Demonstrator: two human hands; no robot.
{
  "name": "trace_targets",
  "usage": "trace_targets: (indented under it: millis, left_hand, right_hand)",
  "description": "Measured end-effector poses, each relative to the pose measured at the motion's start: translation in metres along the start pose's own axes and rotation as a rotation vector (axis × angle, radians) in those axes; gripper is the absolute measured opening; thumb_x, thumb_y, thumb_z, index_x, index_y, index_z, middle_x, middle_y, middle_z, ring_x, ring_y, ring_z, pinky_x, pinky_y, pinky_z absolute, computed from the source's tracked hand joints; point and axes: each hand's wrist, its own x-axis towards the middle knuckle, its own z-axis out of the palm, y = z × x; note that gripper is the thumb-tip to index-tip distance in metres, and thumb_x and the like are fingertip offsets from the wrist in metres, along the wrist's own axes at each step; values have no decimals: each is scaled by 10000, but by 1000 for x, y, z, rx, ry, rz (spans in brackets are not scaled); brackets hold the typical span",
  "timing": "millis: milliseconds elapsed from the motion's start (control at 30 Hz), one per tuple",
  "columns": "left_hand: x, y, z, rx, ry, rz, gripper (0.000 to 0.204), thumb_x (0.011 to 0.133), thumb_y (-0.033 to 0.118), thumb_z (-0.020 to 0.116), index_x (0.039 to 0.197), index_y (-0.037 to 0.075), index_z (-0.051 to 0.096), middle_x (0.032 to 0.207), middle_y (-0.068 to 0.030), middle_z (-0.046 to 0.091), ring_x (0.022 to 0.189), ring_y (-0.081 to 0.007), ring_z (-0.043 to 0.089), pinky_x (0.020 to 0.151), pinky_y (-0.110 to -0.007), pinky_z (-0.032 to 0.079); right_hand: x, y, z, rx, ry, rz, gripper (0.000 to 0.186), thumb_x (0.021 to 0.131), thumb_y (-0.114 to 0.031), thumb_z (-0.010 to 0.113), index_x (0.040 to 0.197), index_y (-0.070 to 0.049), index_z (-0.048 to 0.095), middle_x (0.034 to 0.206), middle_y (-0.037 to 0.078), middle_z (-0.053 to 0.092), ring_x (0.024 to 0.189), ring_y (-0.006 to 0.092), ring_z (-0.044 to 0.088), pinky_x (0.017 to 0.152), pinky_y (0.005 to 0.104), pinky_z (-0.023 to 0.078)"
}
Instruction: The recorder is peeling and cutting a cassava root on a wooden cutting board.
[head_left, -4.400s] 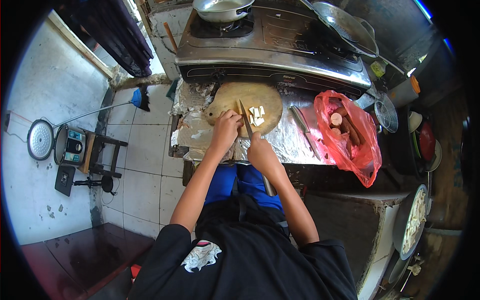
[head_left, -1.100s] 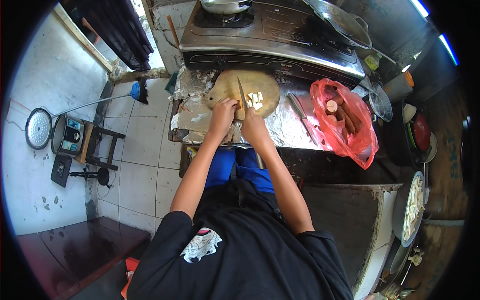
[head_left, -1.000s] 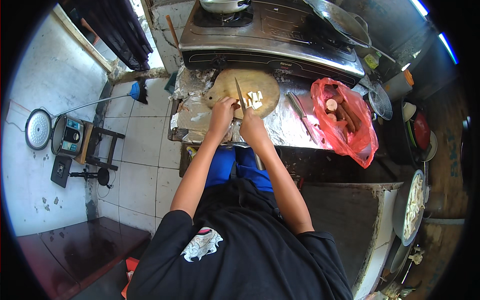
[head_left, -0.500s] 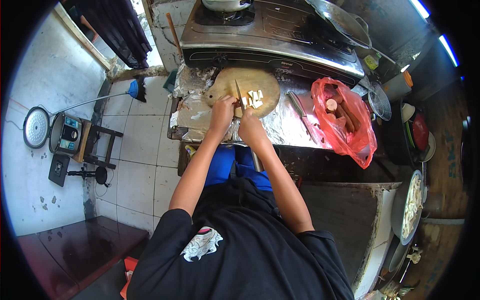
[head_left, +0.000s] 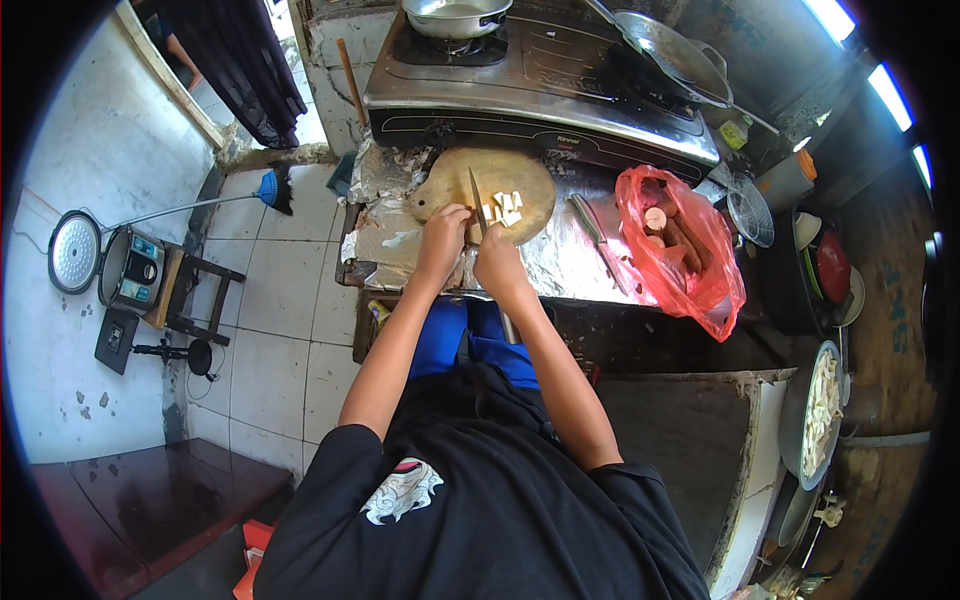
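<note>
My left hand [head_left: 442, 242] has its fingers curled on a small pale piece of food at the lower part of the round wooden board [head_left: 449, 174]; the piece is mostly hidden by them. My right hand [head_left: 499, 262] is closed round a long knife [head_left: 475, 188], its blade pointing up across the board just beside my left fingertips. Several white cut pieces [head_left: 508, 207] lie right of the blade. A second knife [head_left: 597, 232] rests on the foil to the right, next to a red plastic bag [head_left: 700, 290] of brown roots, one showing a pale cut end.
A gas stove [head_left: 540, 100] behind the board carries a pot [head_left: 450, 15] and a wok [head_left: 670, 60]. At right are stacked dishes [head_left: 830, 265] and a basin of pale strips [head_left: 820, 410]. A rice cooker [head_left: 140, 270] stands left. A person's arm [head_left: 180, 55] shows in the doorway.
Over these seconds my hands and the knife have shifted only slightly, staying together on the board's lower part. The whole view has moved a little; the white pieces remain right of the blade.
</note>
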Motion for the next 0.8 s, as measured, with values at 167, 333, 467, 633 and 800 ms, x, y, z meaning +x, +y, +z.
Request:
trace_targets:
  millis: [167, 333, 467, 633, 800]
  left_hand:
    - [0, 2, 0, 8, -29, -12, 89, 765, -27, 628, 838, -53, 671, 886, -173, 674, 831, -343, 635, 760, -392, 499]
    - [2, 3, 1, 17, -7, -1, 44, 773, -31, 625, 802, -40, 658, 840, -171, 662, 788, -345, 631, 711, -402, 492]
    - [3, 0, 3, 4, 3, -6, 41, 777, -28, 629, 804, -39, 658, 830, -171, 660, 772, -349, 628, 698, -401, 490]
    - [2, 1, 5, 8, 7, -19, 36, 776, -13, 640, 796, -39, 655, 824, -166, 657, 769, -351, 625, 694, -402, 488]
    - [-1, 0, 4, 19, 18, -6, 35, 773, -4, 640, 786, -37, 642, 816, -169, 643, 773, -362, 609, 686, -414, 475]
  right_hand:
    - [-3, -2, -8, -34, -22, 8, 221, 796, 17, 465, 970, 131, 391, 739, 380, 587, 745, 528, 610, 685, 550, 507]
    - [-6, -9, -8, -82, -62, 29, 259, 792, 11, 491, 1001, 131, 395, 761, 354, 609, 757, 498, 634, 694, 520, 527]
    - [-4, -14, -3, -121, -99, 69, 316, 772, 1, 567, 1017, 104, 396, 817, 336, 632, 801, 479, 652, 725, 493, 539]
    - [-7, -15, -3, -99, -84, 66, 322, 765, 9, 575, 1012, 104, 392, 822, 337, 631, 802, 477, 652, 730, 488, 539]
    - [-13, -18, -6, -66, -24, 11, 211, 765, 47, 496, 941, 104, 395, 724, 345, 603, 730, 500, 631, 684, 527, 524]
